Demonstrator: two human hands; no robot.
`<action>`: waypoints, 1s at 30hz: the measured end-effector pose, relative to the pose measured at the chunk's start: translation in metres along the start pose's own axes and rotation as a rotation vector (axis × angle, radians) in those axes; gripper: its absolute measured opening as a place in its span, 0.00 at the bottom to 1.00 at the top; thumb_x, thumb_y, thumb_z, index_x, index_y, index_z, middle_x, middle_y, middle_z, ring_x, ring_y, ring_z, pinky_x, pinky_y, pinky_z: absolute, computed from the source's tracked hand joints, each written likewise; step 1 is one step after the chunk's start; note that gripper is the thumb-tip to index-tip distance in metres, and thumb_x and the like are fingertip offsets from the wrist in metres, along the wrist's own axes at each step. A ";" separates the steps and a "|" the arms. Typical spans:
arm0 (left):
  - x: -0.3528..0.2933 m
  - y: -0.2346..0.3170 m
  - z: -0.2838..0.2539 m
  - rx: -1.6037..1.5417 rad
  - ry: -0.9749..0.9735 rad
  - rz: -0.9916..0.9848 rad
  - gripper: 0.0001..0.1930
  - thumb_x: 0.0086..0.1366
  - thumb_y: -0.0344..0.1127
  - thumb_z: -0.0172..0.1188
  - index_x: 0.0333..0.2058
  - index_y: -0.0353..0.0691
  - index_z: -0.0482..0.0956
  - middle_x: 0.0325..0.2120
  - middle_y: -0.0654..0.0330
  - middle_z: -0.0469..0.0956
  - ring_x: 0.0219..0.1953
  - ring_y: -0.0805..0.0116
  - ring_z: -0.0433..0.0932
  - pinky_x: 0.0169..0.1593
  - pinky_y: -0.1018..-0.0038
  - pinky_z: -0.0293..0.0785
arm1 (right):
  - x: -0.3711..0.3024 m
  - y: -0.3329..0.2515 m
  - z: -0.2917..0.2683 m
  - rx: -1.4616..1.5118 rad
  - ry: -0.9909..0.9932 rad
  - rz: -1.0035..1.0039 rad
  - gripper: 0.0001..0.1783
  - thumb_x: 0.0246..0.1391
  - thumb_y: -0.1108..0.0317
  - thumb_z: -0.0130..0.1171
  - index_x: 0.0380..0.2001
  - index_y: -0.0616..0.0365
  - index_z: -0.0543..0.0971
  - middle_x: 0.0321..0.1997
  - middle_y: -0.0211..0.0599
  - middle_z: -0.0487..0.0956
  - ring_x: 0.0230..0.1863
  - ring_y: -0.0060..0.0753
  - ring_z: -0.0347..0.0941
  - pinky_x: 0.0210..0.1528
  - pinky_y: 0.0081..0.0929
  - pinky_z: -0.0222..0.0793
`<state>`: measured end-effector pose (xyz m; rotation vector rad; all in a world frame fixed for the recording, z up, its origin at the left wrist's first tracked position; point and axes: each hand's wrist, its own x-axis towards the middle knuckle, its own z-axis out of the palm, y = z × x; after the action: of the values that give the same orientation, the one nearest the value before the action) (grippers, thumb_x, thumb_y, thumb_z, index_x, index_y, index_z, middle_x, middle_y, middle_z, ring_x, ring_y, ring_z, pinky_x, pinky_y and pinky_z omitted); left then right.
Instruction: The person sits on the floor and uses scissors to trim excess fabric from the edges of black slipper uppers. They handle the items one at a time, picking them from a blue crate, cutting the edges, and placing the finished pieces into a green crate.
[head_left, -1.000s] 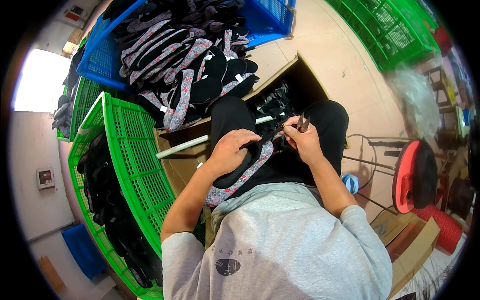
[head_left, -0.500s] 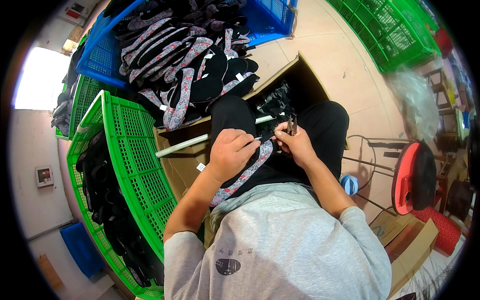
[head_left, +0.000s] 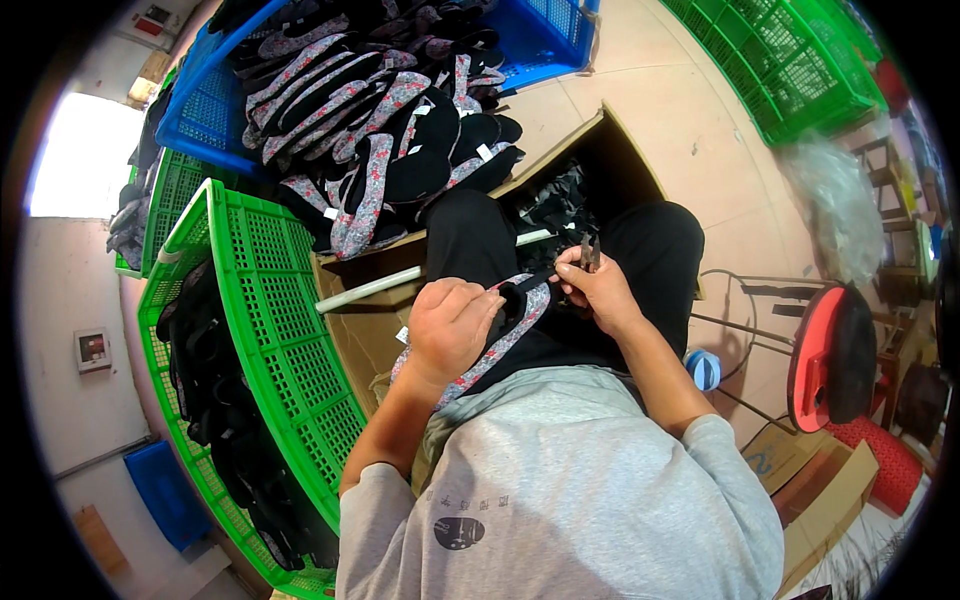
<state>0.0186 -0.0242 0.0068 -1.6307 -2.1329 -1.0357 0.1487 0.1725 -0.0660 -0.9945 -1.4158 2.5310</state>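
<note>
A curved, padded fabric piece, black with a grey-and-red floral band, lies across my lap. My left hand is closed on its left part, the fingers bent over the black side. Beyond the fabric's right end, my right hand pinches a black strip at its edge between thumb and forefinger. Dark thread snips are tucked in that same hand, blades pointing up and away from me. A small white label sticks out left of my left wrist. The snips' handles are hidden in my palm.
An open cardboard box with black scraps stands between my knees, a pale rod across it. A blue crate overflows with similar pieces. A green crate holds black ones at left. A red-and-black stool lies to my right.
My left hand has turned and shifted slightly down and left, showing more of the fabric's black loop. My right hand keeps its pinch and the snips, almost in place.
</note>
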 end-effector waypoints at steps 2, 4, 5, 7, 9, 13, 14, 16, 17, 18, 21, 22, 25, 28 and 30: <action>-0.002 0.005 -0.003 -0.007 -0.044 -0.105 0.06 0.48 0.26 0.71 0.26 0.38 0.83 0.26 0.59 0.80 0.30 0.60 0.78 0.34 0.69 0.75 | -0.002 -0.003 0.002 0.012 0.008 0.010 0.06 0.59 0.70 0.62 0.38 0.56 0.77 0.30 0.32 0.80 0.23 0.13 0.67 0.22 0.13 0.60; -0.009 0.011 0.001 -0.019 -0.029 -0.167 0.06 0.49 0.27 0.71 0.26 0.38 0.82 0.25 0.58 0.80 0.28 0.60 0.79 0.33 0.68 0.75 | -0.004 -0.007 0.004 0.028 0.016 0.014 0.06 0.59 0.69 0.63 0.38 0.56 0.77 0.26 0.31 0.77 0.22 0.14 0.66 0.21 0.13 0.57; -0.012 0.014 0.004 -0.025 -0.022 -0.198 0.05 0.49 0.27 0.71 0.25 0.38 0.82 0.25 0.58 0.80 0.28 0.59 0.79 0.33 0.68 0.75 | -0.005 -0.009 0.004 0.017 0.012 0.020 0.07 0.59 0.69 0.62 0.39 0.56 0.77 0.27 0.31 0.77 0.21 0.14 0.65 0.21 0.13 0.57; -0.020 0.019 0.007 0.013 -0.035 -0.226 0.05 0.50 0.27 0.70 0.25 0.38 0.82 0.24 0.58 0.81 0.27 0.59 0.79 0.32 0.68 0.75 | -0.005 -0.011 0.001 -0.007 0.005 0.034 0.08 0.59 0.69 0.62 0.41 0.57 0.78 0.27 0.31 0.77 0.20 0.14 0.65 0.20 0.13 0.56; -0.024 0.021 0.010 0.047 -0.034 -0.235 0.05 0.52 0.28 0.70 0.26 0.39 0.81 0.24 0.59 0.80 0.27 0.60 0.79 0.31 0.68 0.75 | -0.002 -0.014 -0.012 -0.050 -0.036 0.041 0.11 0.60 0.68 0.62 0.45 0.58 0.77 0.31 0.31 0.79 0.23 0.13 0.66 0.22 0.13 0.59; -0.021 0.025 0.010 0.132 -0.037 -0.197 0.05 0.54 0.31 0.68 0.26 0.41 0.80 0.25 0.62 0.80 0.27 0.61 0.79 0.31 0.69 0.75 | 0.005 -0.021 -0.023 0.005 0.041 -0.077 0.14 0.66 0.68 0.54 0.51 0.61 0.76 0.44 0.33 0.79 0.30 0.17 0.72 0.26 0.14 0.66; -0.020 0.026 0.010 0.160 -0.047 -0.183 0.05 0.55 0.31 0.68 0.26 0.41 0.80 0.25 0.62 0.80 0.27 0.61 0.79 0.31 0.69 0.75 | 0.002 -0.029 -0.024 -0.040 0.062 -0.092 0.15 0.69 0.65 0.50 0.53 0.61 0.76 0.47 0.32 0.79 0.34 0.18 0.74 0.28 0.14 0.68; -0.023 0.026 0.011 0.144 -0.037 -0.214 0.05 0.55 0.31 0.68 0.27 0.41 0.80 0.26 0.62 0.80 0.27 0.61 0.79 0.31 0.69 0.75 | 0.000 -0.044 -0.025 -0.144 0.043 -0.112 0.19 0.71 0.58 0.45 0.55 0.60 0.73 0.44 0.33 0.80 0.30 0.17 0.73 0.27 0.14 0.67; -0.024 0.026 0.012 0.137 -0.031 -0.232 0.04 0.56 0.31 0.67 0.27 0.41 0.80 0.26 0.62 0.80 0.27 0.61 0.79 0.32 0.69 0.76 | -0.004 -0.055 -0.023 -0.205 0.005 -0.111 0.21 0.72 0.56 0.44 0.56 0.59 0.72 0.43 0.33 0.80 0.27 0.16 0.71 0.25 0.15 0.66; -0.024 0.027 0.012 0.147 -0.033 -0.224 0.04 0.56 0.30 0.67 0.28 0.40 0.80 0.27 0.61 0.81 0.28 0.61 0.79 0.32 0.69 0.76 | -0.012 -0.068 -0.019 -0.279 -0.087 -0.094 0.21 0.72 0.55 0.43 0.56 0.58 0.72 0.41 0.33 0.80 0.25 0.15 0.69 0.25 0.14 0.65; -0.022 0.028 0.010 0.169 -0.041 -0.206 0.04 0.57 0.29 0.66 0.30 0.38 0.79 0.28 0.59 0.81 0.29 0.61 0.80 0.35 0.69 0.76 | -0.024 -0.088 -0.009 -0.506 -0.340 -0.051 0.21 0.73 0.53 0.39 0.57 0.55 0.68 0.36 0.29 0.78 0.21 0.10 0.59 0.23 0.12 0.56; -0.021 0.027 0.011 0.168 -0.048 -0.200 0.05 0.57 0.29 0.66 0.31 0.37 0.79 0.29 0.58 0.81 0.30 0.60 0.80 0.36 0.69 0.77 | -0.025 -0.090 -0.004 -0.545 -0.393 -0.005 0.20 0.73 0.54 0.39 0.56 0.55 0.68 0.35 0.28 0.77 0.22 0.10 0.59 0.23 0.12 0.56; -0.020 0.027 0.011 0.172 -0.054 -0.208 0.06 0.58 0.29 0.65 0.33 0.35 0.79 0.30 0.56 0.81 0.32 0.59 0.81 0.38 0.68 0.77 | -0.026 -0.105 0.019 -0.627 -0.579 0.198 0.14 0.71 0.59 0.44 0.49 0.57 0.69 0.33 0.26 0.75 0.26 0.12 0.60 0.27 0.13 0.59; -0.021 0.027 0.010 0.181 -0.065 -0.227 0.06 0.58 0.28 0.64 0.35 0.34 0.79 0.32 0.55 0.81 0.33 0.57 0.81 0.40 0.67 0.77 | -0.017 -0.099 0.022 -0.600 -0.685 0.218 0.12 0.69 0.60 0.49 0.46 0.57 0.69 0.34 0.28 0.77 0.24 0.12 0.60 0.25 0.14 0.59; -0.021 0.028 0.010 0.193 -0.071 -0.239 0.07 0.58 0.28 0.63 0.36 0.34 0.79 0.33 0.54 0.81 0.35 0.57 0.81 0.41 0.67 0.77 | -0.012 -0.099 0.026 -0.584 -0.709 0.282 0.12 0.68 0.60 0.51 0.44 0.57 0.70 0.34 0.29 0.79 0.23 0.13 0.61 0.24 0.15 0.59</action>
<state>0.0530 -0.0297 -0.0022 -1.3683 -2.4360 -0.8129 0.1199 0.2060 0.0272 -0.3193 -2.4573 2.8914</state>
